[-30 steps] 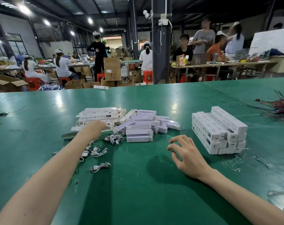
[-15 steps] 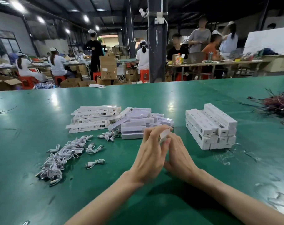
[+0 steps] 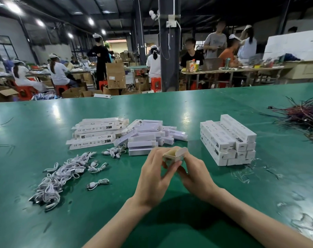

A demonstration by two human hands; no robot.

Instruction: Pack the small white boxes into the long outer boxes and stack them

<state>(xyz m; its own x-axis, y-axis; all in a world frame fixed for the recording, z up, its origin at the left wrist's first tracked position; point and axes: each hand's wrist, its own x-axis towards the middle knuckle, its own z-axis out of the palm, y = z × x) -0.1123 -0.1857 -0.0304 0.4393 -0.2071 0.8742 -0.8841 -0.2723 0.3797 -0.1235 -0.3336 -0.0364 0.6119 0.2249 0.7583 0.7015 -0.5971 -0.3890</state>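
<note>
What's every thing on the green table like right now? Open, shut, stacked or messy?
held box, end flap open, off the table.
left hand, pinches the held box.
right hand, grips the held box.
right stack, closed boxes, neatly piled.
long outer boxes, loose pile, lying flat.
small white boxes, jumbled heap.
white cables, tangled heap.

table top (image 3: 223,108): green covering, smooth and glossy, with bright reflections; dull scuffed patches toward the right edge.
stacked long boxes (image 3: 227,140): white card, smooth, low sheen, black print.
held box (image 3: 173,155): white card outside, raw brown matt card inside the flap.
cables (image 3: 62,174): smooth white plastic sheath.
cartons (image 3: 115,76): brown matt cardboard.
</note>
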